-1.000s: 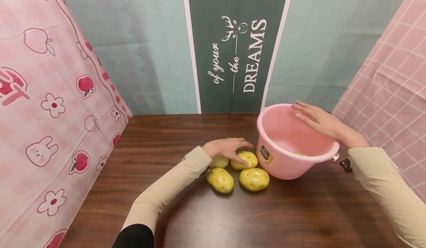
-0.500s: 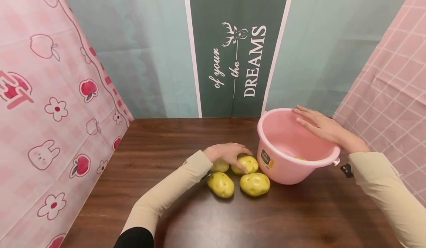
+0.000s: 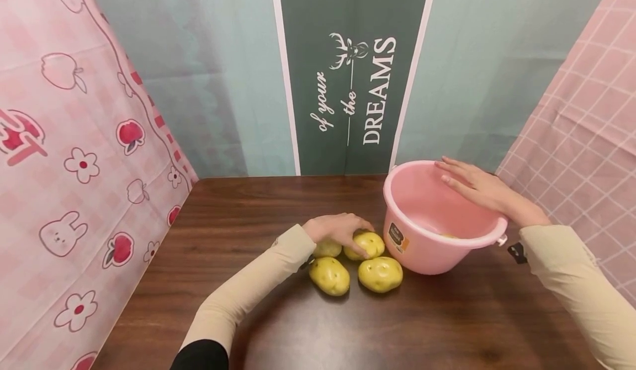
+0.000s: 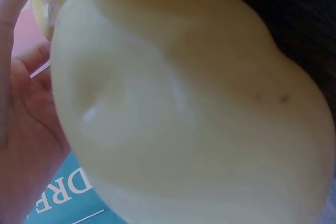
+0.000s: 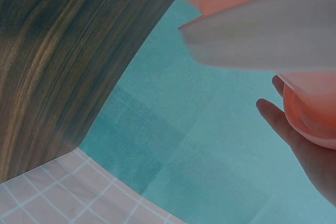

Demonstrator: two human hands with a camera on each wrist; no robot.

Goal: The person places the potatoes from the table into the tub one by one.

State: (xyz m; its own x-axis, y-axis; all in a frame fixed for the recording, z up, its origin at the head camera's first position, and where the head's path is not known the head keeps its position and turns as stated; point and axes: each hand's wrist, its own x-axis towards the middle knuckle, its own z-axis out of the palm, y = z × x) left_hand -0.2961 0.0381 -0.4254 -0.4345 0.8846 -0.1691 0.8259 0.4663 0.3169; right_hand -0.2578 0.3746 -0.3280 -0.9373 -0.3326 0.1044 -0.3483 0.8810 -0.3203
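My left hand [image 3: 338, 228] grips a yellow potato [image 3: 372, 244] just left of the pink bucket [image 3: 427, 251], thumb in front and fingers bent over the far side. Close by lie three more potatoes: one under the wrist [image 3: 326, 248], one nearer the front [image 3: 330, 276] and one by the bucket's foot [image 3: 381, 274]. A potato [image 4: 184, 103] fills most of the left wrist view, with the palm [image 4: 31, 124] beside it. My right hand [image 3: 479, 190] rests across the bucket's right rim, fingers extended. A bit of something yellow [image 3: 449, 236] shows inside the bucket, mostly hidden by its near wall.
The brown wooden table [image 3: 238, 210] ends at a teal and dark green cloth [image 3: 348, 154] with white lettering. Patterned pink cloth [image 3: 84, 221] hangs at the left, and pink checked cloth [image 3: 581, 138] at the right. A white handle knob [image 3: 502, 240] sticks out from the bucket's right side.
My left fingers have bent down around the potato beside the bucket. The right hand and the bucket stay in place; the head view has shifted slightly.
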